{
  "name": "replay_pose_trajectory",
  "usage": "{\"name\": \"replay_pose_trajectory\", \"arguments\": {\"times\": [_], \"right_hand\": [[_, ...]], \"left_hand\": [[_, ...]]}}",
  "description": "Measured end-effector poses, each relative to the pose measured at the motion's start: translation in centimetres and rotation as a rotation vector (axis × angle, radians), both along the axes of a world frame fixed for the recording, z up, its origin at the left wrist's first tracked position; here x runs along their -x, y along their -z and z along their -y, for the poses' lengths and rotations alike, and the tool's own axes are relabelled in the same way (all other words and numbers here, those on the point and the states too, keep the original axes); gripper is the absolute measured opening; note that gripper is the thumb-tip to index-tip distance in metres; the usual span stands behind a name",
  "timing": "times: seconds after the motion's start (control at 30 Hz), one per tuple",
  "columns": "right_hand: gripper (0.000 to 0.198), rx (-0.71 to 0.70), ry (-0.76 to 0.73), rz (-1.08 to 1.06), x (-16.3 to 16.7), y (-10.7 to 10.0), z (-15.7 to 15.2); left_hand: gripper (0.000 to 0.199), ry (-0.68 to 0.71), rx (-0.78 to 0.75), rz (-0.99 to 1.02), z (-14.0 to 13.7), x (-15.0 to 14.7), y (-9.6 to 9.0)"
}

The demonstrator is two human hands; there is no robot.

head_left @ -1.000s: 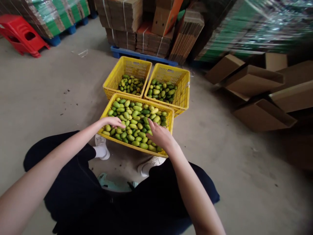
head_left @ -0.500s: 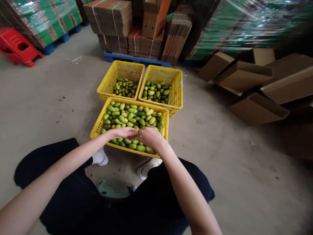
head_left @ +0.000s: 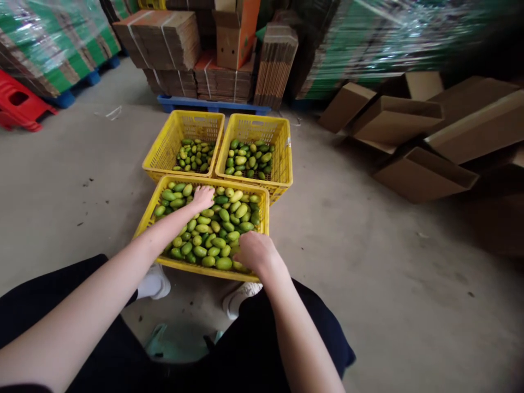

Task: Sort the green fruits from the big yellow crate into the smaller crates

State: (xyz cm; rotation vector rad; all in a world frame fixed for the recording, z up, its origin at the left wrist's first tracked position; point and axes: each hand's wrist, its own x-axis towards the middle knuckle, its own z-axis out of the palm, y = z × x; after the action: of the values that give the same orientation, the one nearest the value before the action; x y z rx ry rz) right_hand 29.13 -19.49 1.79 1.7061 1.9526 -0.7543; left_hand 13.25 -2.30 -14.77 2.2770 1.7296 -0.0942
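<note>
A yellow plastic crate (head_left: 262,218) full of oval green-yellow fruit (head_left: 202,228), which look like lemons, stands just in front of my feet. My left hand (head_left: 203,197) reaches over to the far side of this crate. Its fingers bend down among the fruit, and what lies under them is hidden. Over the near right corner is my right hand (head_left: 254,251), back upward, fingers curled in. Its palm side is out of sight, so I cannot make out what it holds, if anything. Several fruit lie close around it.
Two more yellow crates, a left one (head_left: 153,153) and a right one (head_left: 282,158), hold fewer fruit and stand right behind. Beyond them, bundled cardboard (head_left: 164,38) rests on a blue pallet (head_left: 213,105). Open boxes (head_left: 397,120) lie at right, a red stool (head_left: 20,103) at left.
My hands were close together over the front middle of the crate. The left has moved away to the far side; the right has shifted slightly nearer to me. The view has shifted too.
</note>
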Motion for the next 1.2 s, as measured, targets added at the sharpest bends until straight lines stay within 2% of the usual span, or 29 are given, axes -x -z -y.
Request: {"name": "replay_pose_trajectory", "arguments": {"times": [0.1,0.23,0.33,0.43,0.5,0.57,0.63,0.7,0.77,0.8,0.87,0.97,1.1,1.2], "right_hand": [[0.032,0.006,-0.018,-0.044,0.2,0.2,-0.1],[0.028,-0.056,-0.035,-0.069,-0.6,0.4,-0.4],[0.024,-0.206,-0.035,-0.070,-1.5,0.2,-1.0],[0.027,-0.380,0.041,-0.083,-2.0,-0.1,-1.8],[0.028,-0.456,0.130,-0.105,-2.1,-0.2,-2.1],[0.028,-0.535,0.230,-0.153,-2.0,-0.1,-2.5],[0.027,-0.631,0.343,-0.308,-1.7,0.1,-2.8],[0.029,-0.694,0.477,-0.643,-1.2,0.2,-3.1],[0.036,-0.685,0.583,-1.063,-0.4,0.2,-3.3],[0.040,-0.665,0.611,-1.244,0.1,0.2,-3.4],[0.043,-0.620,0.627,-1.476,1.1,0.0,-3.2],[0.041,-0.564,0.635,-1.614,2.1,-0.1,-2.3],[0.044,-0.520,0.653,-1.626,2.1,0.2,-1.3],[0.047,-0.483,0.678,-1.643,2.0,0.4,-1.1]], "left_hand": [[0.046,0.022,0.017,-0.029,0.8,-1.3,1.0],[0.043,-0.014,0.054,-0.007,0.3,-1.1,0.7],[0.036,-0.052,0.108,0.071,-0.5,0.1,-0.4],[0.031,-0.113,0.145,0.190,-0.7,1.6,-2.1],[0.027,-0.151,0.158,0.276,-0.8,2.7,-4.3],[0.026,-0.222,0.216,0.486,-0.6,3.8,-7.5],[0.025,-0.369,0.362,0.947,0.0,4.8,-11.5],[0.023,-0.434,0.483,1.346,1.6,5.5,-15.3],[0.023,-0.428,0.596,1.563,4.1,5.6,-17.9],[0.024,-0.421,0.655,1.621,5.5,5.6,-18.6],[0.027,-0.402,0.759,1.687,8.1,5.3,-19.1],[0.034,-0.339,0.881,1.741,10.8,5.1,-18.4],[0.046,-0.257,0.855,1.820,12.2,5.6,-17.7],[0.051,-0.217,0.832,1.796,12.5,5.8,-17.8]]}}
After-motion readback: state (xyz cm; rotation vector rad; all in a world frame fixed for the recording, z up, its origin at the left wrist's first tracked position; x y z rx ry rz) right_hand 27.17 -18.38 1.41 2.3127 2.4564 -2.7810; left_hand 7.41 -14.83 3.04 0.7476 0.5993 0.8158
